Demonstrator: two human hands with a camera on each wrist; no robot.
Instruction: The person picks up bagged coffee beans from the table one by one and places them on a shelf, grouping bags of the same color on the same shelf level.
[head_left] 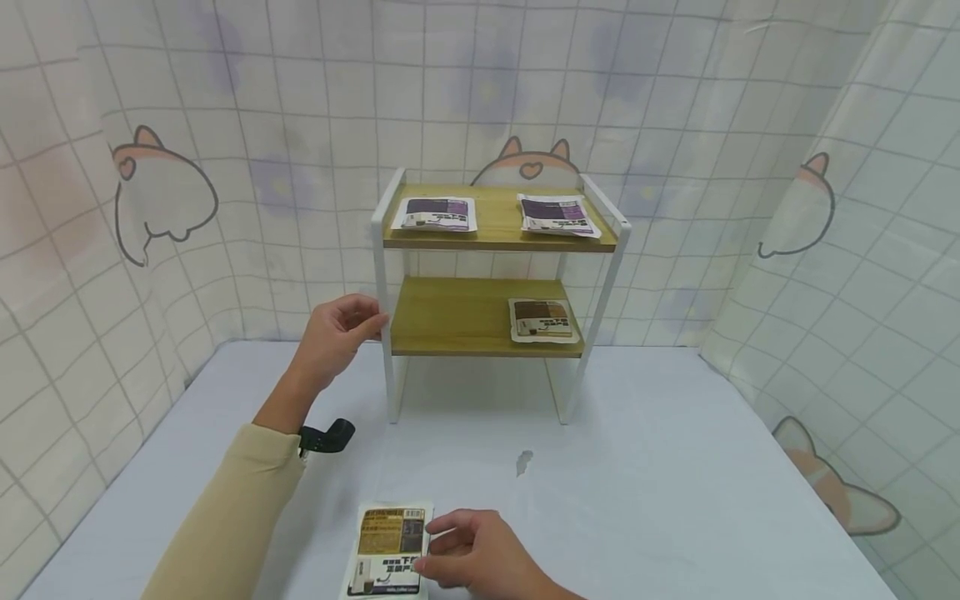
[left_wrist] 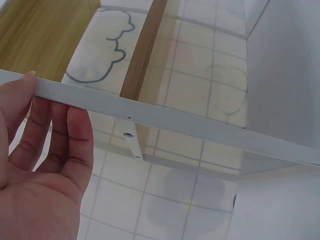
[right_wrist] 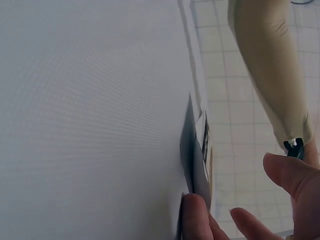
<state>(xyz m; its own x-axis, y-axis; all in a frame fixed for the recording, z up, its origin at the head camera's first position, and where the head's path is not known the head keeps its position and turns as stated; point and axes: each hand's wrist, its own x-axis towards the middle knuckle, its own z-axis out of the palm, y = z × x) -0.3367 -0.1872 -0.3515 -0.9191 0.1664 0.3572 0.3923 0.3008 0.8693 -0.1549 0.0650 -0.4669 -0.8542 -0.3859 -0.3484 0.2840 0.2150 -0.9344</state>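
A white-framed two-tier shelf (head_left: 487,347) with wooden boards stands on the table. My left hand (head_left: 335,340) grips its left front post (left_wrist: 195,122), thumb on one side and curled fingers on the other, as the left wrist view shows. Near the front of the table lies a flat brown-and-white printed packet (head_left: 388,546). At its right edge is my right hand (head_left: 483,557), with the thumb over the packet's side. In the right wrist view, the fingers (right_wrist: 195,217) lie by the packet's edge (right_wrist: 202,165), and the thumb is well apart from them.
Two purple-and-white packet piles, left (head_left: 437,215) and right (head_left: 558,216), lie on the top board. A brown packet (head_left: 543,321) rests at the right of the lower board. A grid-patterned curtain (head_left: 300,108) surrounds the white table (head_left: 660,467).
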